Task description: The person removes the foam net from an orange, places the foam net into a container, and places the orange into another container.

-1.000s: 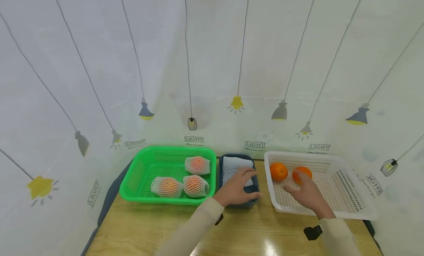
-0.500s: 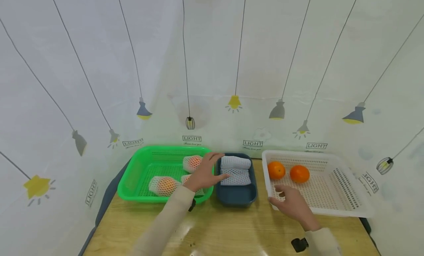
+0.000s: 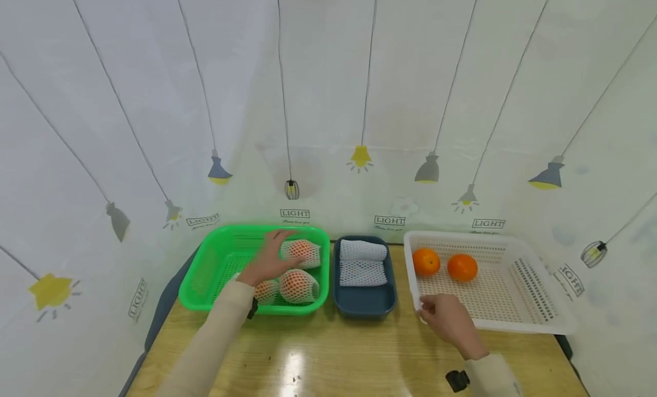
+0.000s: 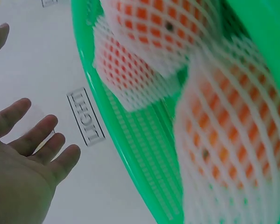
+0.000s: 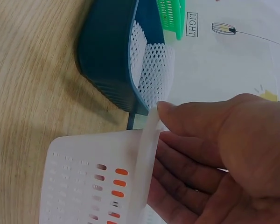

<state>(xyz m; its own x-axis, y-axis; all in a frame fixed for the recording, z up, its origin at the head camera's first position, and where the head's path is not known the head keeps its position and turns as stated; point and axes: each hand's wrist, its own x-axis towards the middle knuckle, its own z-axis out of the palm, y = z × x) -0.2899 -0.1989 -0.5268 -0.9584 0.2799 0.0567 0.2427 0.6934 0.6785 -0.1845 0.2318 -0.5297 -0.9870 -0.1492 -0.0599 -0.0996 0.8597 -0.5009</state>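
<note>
My left hand [image 3: 267, 260] hovers over the green basket [image 3: 186, 294], fingers spread and relaxed, holding nothing. Around it in the basket lie orange-red fruits in white foam nets: one at the back [image 3: 301, 253], a front one [image 3: 299, 287], and a third fruit [image 3: 266, 293] partly hidden by the hand. At the near left corner of the white basket [image 3: 528, 300], my right hand [image 3: 450, 321] pinches the rim. The right wrist view shows the thumb [image 5: 177, 116] outside it and the fingers inside. Two bare oranges, left [image 3: 426, 262] and right [image 3: 462, 267], sit in that basket.
Between the two baskets stands a small dark blue basket [image 3: 365, 303] with white foam nets [image 3: 363, 271] in its back part. All three stand on a wooden table [image 3: 339, 357], against a wall covering [image 3: 328, 100] printed with lamps.
My left hand has moved left, from above the blue basket to above the green one. My right hand has gone from near the right orange to the white basket's near left rim and taken hold.
</note>
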